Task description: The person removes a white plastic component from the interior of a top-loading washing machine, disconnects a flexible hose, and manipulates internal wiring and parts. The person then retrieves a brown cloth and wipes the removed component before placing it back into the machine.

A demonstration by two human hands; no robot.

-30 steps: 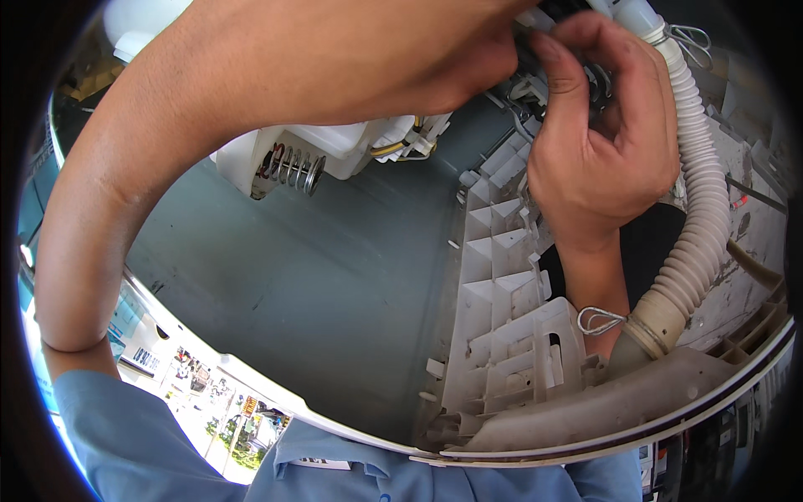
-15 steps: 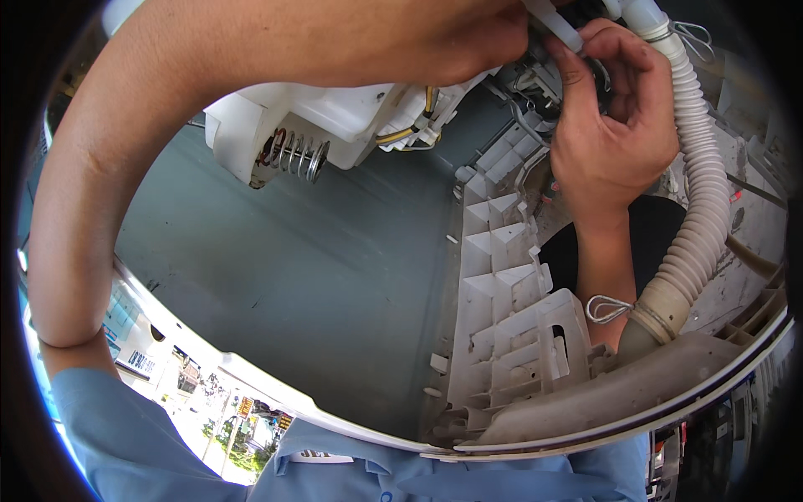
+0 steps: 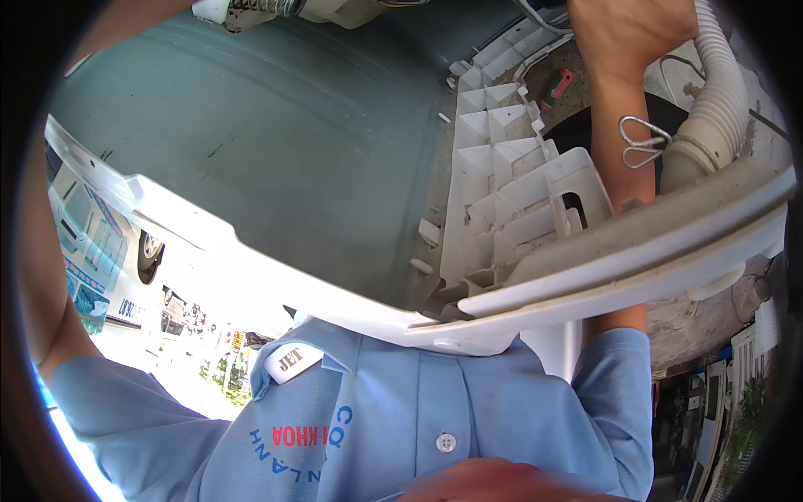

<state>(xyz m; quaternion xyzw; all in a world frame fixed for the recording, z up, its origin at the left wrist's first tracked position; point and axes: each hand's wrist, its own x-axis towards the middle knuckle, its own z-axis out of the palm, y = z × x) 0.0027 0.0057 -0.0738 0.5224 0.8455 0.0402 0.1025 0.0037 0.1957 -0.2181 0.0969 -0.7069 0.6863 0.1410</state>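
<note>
My right hand (image 3: 631,33) reaches up at the top right, its back and wrist showing. Its fingers run off the upper edge, so what they hold is hidden. Beside it, against the hand's edge, hangs a white corrugated hose (image 3: 721,79). A bent wire spring clamp (image 3: 642,144) sits by the hose's lower end. Only my left arm shows, along the left rim and across the top left corner; the hand itself is out of the picture. A coil spring (image 3: 266,7) on a white plastic part is cut off at the top.
A grey panel (image 3: 293,159) fills the middle, with a ribbed white plastic frame (image 3: 502,180) on its right. The casing's white rim (image 3: 335,305) curves close to my blue shirt. A small red and grey object (image 3: 556,89) lies beyond the frame. Vehicles stand outside at left.
The whole scene has shifted upward in the picture. My left hand and the white strip near my right fingertips have gone out of view, and the right fingers are now cut off.
</note>
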